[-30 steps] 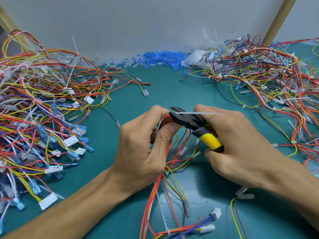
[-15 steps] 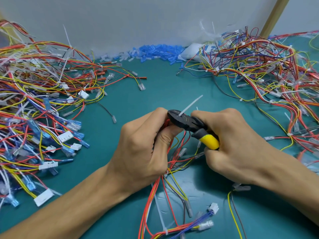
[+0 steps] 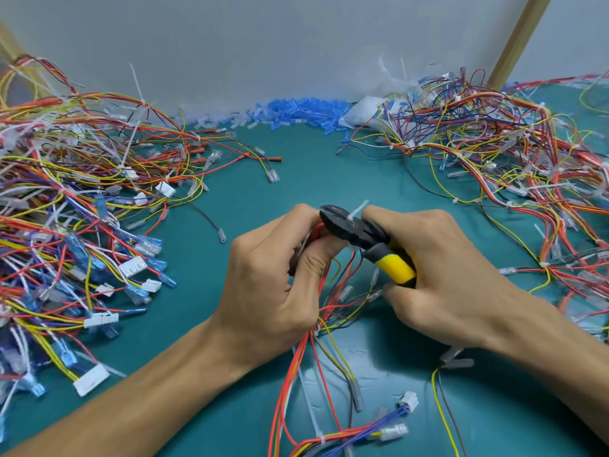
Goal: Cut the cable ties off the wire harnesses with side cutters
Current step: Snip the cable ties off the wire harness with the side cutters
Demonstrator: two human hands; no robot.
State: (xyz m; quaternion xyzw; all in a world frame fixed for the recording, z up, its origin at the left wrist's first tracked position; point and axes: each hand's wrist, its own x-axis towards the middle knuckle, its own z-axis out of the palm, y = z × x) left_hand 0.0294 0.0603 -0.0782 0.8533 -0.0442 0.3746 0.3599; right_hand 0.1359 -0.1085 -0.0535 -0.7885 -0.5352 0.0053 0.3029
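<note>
Tail of the cable tie point(image 3: 357, 209) is swinging up from flat to steep. Left hand point(image 3: 273, 285) is fisting the wire harness point(image 3: 301, 354) at near centre over the worktop point(image 3: 296, 179). Right hand point(image 3: 438, 275) is squeezing the side cutters point(image 3: 352, 229). Jaws seem to be biting the tie, though the contact is hidden. Harness is handling limp and light, the tie thin and stiff; gripping just beside the tie is steadying it.
</note>
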